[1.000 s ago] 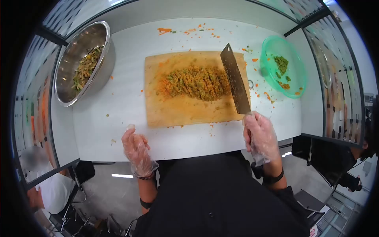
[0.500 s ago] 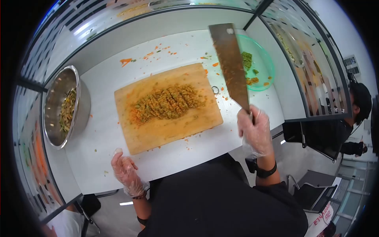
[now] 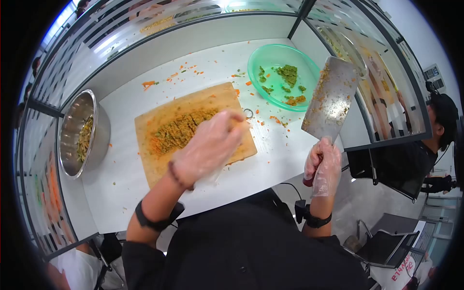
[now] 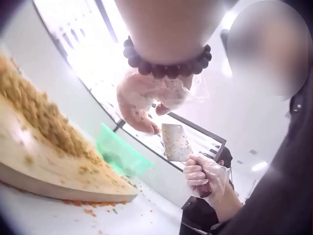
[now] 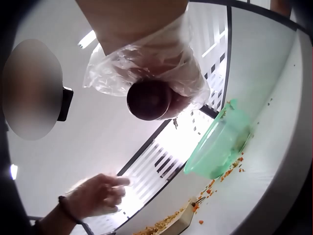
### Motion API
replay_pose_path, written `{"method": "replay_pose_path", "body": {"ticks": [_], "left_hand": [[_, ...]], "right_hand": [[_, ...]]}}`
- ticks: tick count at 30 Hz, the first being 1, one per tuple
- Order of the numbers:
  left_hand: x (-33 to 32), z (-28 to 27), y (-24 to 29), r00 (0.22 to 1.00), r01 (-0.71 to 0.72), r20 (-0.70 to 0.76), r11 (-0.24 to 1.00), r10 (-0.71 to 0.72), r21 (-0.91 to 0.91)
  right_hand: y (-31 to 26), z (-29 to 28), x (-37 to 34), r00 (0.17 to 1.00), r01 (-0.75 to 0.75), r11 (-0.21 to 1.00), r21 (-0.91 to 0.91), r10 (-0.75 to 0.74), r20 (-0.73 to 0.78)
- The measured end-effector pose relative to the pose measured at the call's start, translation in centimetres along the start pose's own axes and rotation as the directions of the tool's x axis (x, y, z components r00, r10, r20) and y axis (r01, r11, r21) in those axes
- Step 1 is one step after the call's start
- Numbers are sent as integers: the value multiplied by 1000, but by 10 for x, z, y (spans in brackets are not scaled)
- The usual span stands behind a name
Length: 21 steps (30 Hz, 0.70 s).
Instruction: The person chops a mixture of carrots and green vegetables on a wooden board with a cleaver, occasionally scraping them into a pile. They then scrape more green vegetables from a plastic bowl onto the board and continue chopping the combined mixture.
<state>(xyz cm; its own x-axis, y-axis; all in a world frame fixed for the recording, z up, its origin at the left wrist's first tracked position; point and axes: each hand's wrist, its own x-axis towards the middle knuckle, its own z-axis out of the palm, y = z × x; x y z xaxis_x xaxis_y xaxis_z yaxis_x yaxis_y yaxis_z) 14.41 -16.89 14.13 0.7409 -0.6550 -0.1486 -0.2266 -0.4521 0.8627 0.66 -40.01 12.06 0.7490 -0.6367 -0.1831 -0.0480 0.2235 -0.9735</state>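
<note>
A cleaver (image 3: 332, 99) is held upright by its dark handle in my gloved right hand (image 3: 325, 166), to the right of the wooden cutting board (image 3: 224, 93). Bits of chopped food cling to its broad blade. My left hand (image 3: 210, 145), also in a clear plastic glove, hovers over the board's right part with its fingers loosely bent and nothing in them. It hides some of the chopped orange and green vegetables (image 3: 176, 130) heaped on the board. The left wrist view shows the left thumb and fingers apart, in front of the distant cleaver.
A green plastic basin (image 3: 266, 54) with some green and orange mince stands at the back right. On the left is a steel bowl (image 3: 100, 133) of shredded vegetables. Carrot scraps (image 3: 149, 84) dot the white table, and low walls enclose its sides.
My left hand has come up from the table's front edge to above the board. The cleaver has turned, now showing its bright, food-flecked face. The view has swung to the right.
</note>
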Motion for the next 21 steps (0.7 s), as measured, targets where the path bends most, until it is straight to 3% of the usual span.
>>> {"method": "replay_pose_path", "body": {"ticks": [1,3,5,7,9,13,15,16,17,21], "left_hand": [[18,9,5,992,91,104,985,-76,-146],[51,39,1,971,223,174,881,-164,-417],[84,69,-5,953,294,233,793,-196,-534],[113,92,-15,945,309,306,609,-112,-730],[132,107,-13,954,298,243,484,-174,-823],[160,119,-14,904,364,259,298,-340,-882],[174,122,-25,955,271,103,686,-277,-676],[176,119,-30,993,111,-15,951,-121,-288],[176,118,-35,996,-62,-47,982,72,177],[154,113,-41,918,-199,-209,847,337,494]], "right_hand": [[0,-5,-2,1000,-10,1000,-1,10,-9],[2,-12,-4,999,-33,999,3,33,-15],[4,-22,-6,998,-35,998,-54,32,-60],[9,-27,-8,997,-42,998,-47,39,-69],[9,-30,-11,997,-58,998,-14,57,-60],[15,-33,-10,997,-75,997,21,74,31],[15,-32,-11,997,-64,998,17,63,52],[16,-28,-12,996,-60,998,14,59,63],[15,-26,-12,996,-58,998,12,57,69],[6,-28,-16,987,-46,997,59,36,155]]}}
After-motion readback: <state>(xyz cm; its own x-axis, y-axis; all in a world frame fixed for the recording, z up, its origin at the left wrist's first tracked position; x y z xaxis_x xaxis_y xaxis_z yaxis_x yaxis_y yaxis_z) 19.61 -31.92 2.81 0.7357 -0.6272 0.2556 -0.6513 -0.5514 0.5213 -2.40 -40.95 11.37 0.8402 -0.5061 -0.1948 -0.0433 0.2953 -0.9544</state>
